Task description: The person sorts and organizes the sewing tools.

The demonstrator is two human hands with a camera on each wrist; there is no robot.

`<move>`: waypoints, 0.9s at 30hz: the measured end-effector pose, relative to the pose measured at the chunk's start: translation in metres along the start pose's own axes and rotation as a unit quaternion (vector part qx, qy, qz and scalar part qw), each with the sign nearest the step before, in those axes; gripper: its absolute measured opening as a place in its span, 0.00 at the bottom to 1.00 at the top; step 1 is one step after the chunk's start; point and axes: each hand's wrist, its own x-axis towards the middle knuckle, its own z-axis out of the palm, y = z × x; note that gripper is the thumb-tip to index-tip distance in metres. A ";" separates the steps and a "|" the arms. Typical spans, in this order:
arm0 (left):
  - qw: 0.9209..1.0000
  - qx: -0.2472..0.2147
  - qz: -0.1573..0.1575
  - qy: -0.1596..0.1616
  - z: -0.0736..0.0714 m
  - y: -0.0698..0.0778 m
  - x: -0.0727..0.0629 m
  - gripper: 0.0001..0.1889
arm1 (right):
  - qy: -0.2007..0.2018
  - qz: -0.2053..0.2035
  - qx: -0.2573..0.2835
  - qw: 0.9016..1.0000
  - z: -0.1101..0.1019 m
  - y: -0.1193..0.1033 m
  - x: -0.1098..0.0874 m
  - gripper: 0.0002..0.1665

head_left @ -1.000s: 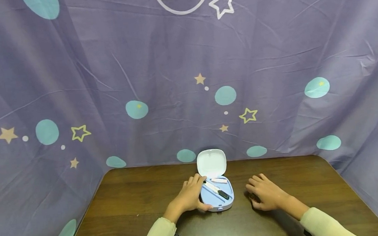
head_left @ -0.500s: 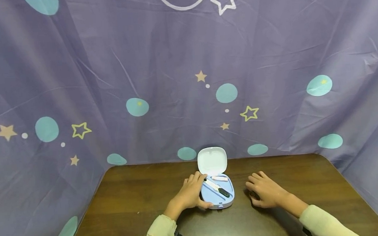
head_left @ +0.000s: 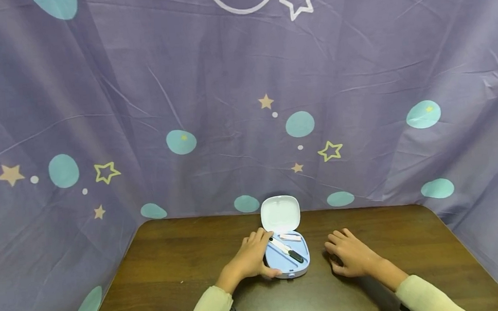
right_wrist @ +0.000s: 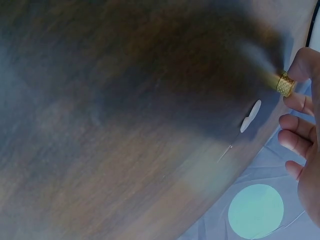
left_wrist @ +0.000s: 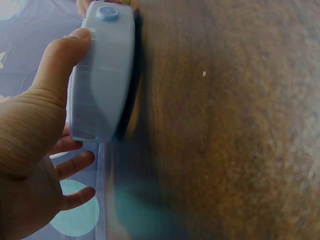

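An opened case with a light blue tray (head_left: 278, 262) and a raised white lid (head_left: 280, 214) stands on the table. My left hand (head_left: 250, 259) holds the tray's left side, thumb at the front corner and fingers toward the back. Diagonally in the tray lies a slim white tool with a dark end (head_left: 286, 249); a short white piece (head_left: 290, 237) sits in a slot behind it. My right hand (head_left: 349, 255), to the right of the case, pinches a gold dimpled thimble (right_wrist: 285, 84) between thumb and index finger. Close by lies what looks like a needle threader (right_wrist: 251, 116), flat with a thin wire.
The brown wooden table (head_left: 187, 258) reaches back to a purple curtain (head_left: 225, 79) printed with stars and turquoise spots. Its far edge runs just behind the case lid. The case has a round blue button (left_wrist: 107, 13) on its front.
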 end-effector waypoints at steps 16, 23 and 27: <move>1.000 0.002 -0.010 -0.004 -0.001 0.001 0.001 0.56 | 0.010 0.006 0.009 1.000 0.002 0.001 0.000 0.21; 1.000 -0.002 -0.009 -0.004 0.000 0.003 0.001 0.55 | 0.029 0.014 0.006 0.999 0.000 0.000 0.000 0.21; 1.000 0.003 -0.009 0.000 0.000 0.002 0.000 0.55 | 0.040 0.019 0.004 0.999 -0.001 -0.002 0.006 0.21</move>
